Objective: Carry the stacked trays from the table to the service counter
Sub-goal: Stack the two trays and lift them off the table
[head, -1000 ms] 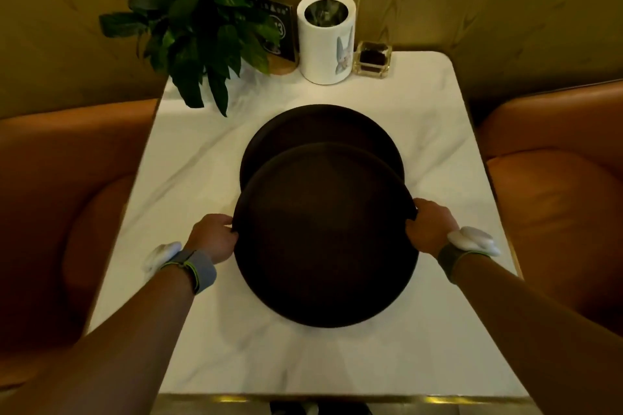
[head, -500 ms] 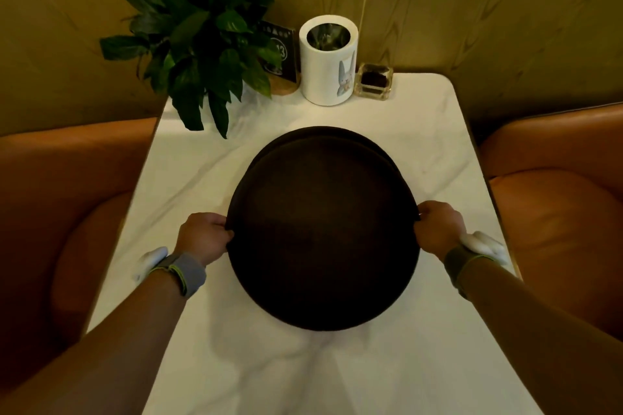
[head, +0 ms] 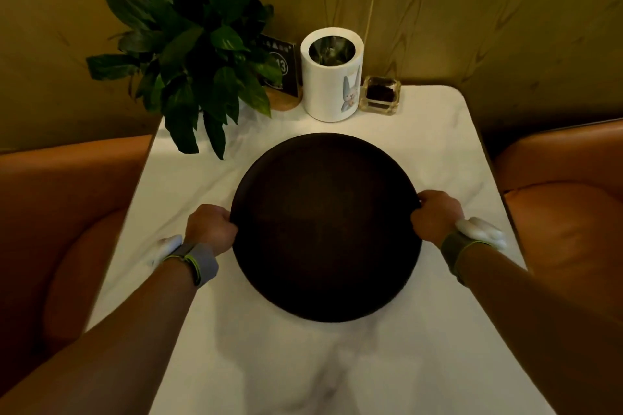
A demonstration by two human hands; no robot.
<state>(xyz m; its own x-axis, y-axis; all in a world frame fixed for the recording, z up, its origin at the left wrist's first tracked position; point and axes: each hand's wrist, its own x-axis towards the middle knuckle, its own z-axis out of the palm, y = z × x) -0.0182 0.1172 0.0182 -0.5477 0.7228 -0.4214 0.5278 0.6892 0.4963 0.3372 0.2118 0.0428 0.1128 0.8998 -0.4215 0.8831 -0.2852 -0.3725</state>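
A round dark brown tray (head: pixel 325 229) lies in the middle of the white marble table (head: pixel 202 330). It covers the second tray beneath it, which is hidden. My left hand (head: pixel 210 227) grips the tray's left rim, fingers curled over the edge. On the opposite side my right hand (head: pixel 436 212) is closed on the right rim. Both wrists wear grey bands with white pieces attached.
At the far end of the table stand a leafy green plant (head: pixel 199 54), a dark number sign (head: pixel 279 67), a white cylinder with a rabbit picture (head: pixel 332 77) and a small glass box (head: pixel 381 96). Orange padded seats (head: pixel 566 212) flank the table; a wood-grain wall is behind.
The tray in my hands has moved away from me and now sits squarely over the far tray, hiding it. Both hands stay closed on its rims.
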